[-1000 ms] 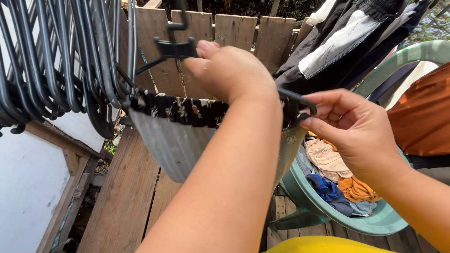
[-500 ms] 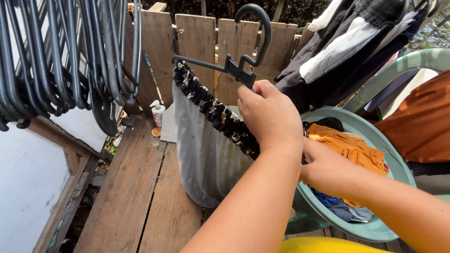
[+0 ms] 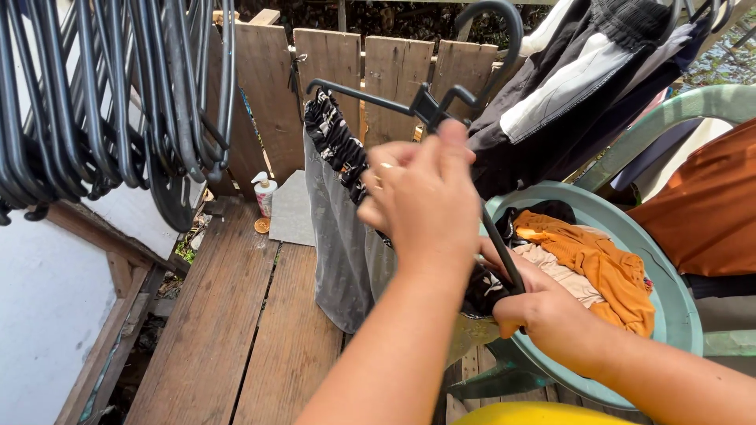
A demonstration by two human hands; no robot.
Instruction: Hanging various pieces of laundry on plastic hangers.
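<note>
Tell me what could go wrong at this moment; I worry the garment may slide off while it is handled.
1. The hanger is steeply tilted, so the grey garment with its bunched patterned waistband could slide toward the low end, where the right hand pinches it.
2. The left hand grips near the hook; that hook could snag the dark clothes hanging close behind.

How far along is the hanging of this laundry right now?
Done: several garments already hang at top right. In hand: the left hand grips the black hanger near its hook, with the grey skirt stretched along it, while the right hand pinches the hanger's low end. Left: clothes still fill the green basin; spare hangers wait at left.
</note>
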